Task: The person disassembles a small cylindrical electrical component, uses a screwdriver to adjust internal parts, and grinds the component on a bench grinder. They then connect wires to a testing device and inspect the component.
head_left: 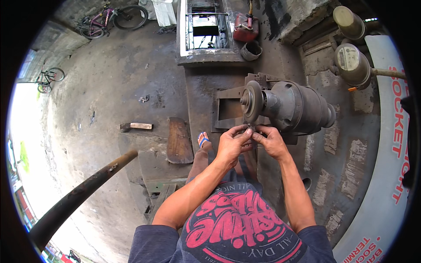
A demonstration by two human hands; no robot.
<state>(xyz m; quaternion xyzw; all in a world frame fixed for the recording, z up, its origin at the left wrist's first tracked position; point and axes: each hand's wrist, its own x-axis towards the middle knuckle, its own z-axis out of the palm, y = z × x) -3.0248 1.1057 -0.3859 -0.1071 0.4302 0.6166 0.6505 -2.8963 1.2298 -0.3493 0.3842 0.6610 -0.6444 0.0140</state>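
Observation:
Both my hands meet just below the wheel of a bench grinder. My left hand (233,142) is closed, with thumb and fingers pinching a small metal piece (250,126). From the other side, my right hand (270,141) pinches the same piece. Its shape is mostly hidden by my fingertips. The piece is at or very near the lower edge of the round grinding wheel (252,101); I cannot tell whether they touch. To the right of the wheel is the grinder's large, grimy motor (298,107). A dark metal frame (222,93) stands left of the wheel.
A hammer-like tool (139,126) and a brown board (179,142) lie on the left. A dark pole (87,193) slants at lower left. Ahead stand a framed metal box (206,55), a red container (245,30) and a pot (251,51). Electric meters (352,63) and a sign (377,175) are right.

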